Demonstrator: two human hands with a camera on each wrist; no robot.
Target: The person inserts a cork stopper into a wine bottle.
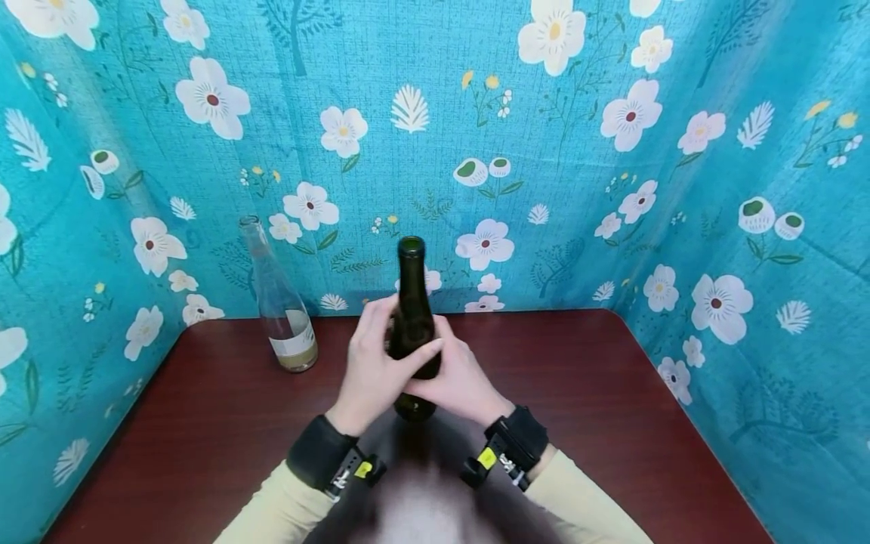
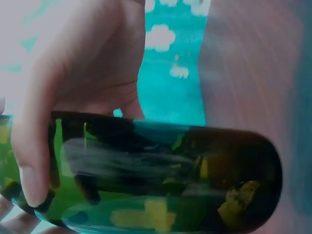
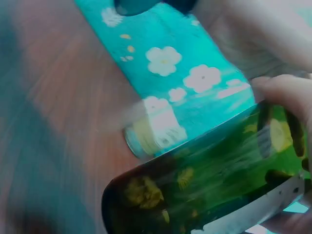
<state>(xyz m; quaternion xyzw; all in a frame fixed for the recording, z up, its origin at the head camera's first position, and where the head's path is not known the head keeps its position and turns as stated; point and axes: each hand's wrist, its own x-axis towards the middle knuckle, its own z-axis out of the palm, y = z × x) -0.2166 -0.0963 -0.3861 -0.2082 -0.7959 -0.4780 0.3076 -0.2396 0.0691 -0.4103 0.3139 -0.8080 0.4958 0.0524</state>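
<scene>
A dark green glass bottle (image 1: 411, 295) stands upright at the middle of the dark red table (image 1: 578, 393), its mouth uncorked. Both hands wrap its body: my left hand (image 1: 377, 361) grips it from the left, with fingers across the front. My right hand (image 1: 464, 380) holds it from the right. The left wrist view shows the green bottle (image 2: 165, 180) filling the frame with my left hand's fingers (image 2: 34, 156) curled over it. In the right wrist view the green bottle (image 3: 204, 180) is blurred under my right hand's fingers (image 3: 287, 92). Whether its base touches the table I cannot tell.
A clear glass bottle (image 1: 281, 302) with a pale label stands at the back left of the table, also visible as the clear bottle (image 3: 153, 131) behind the green one. Blue flowered cloth walls (image 1: 544, 151) close in the table on three sides.
</scene>
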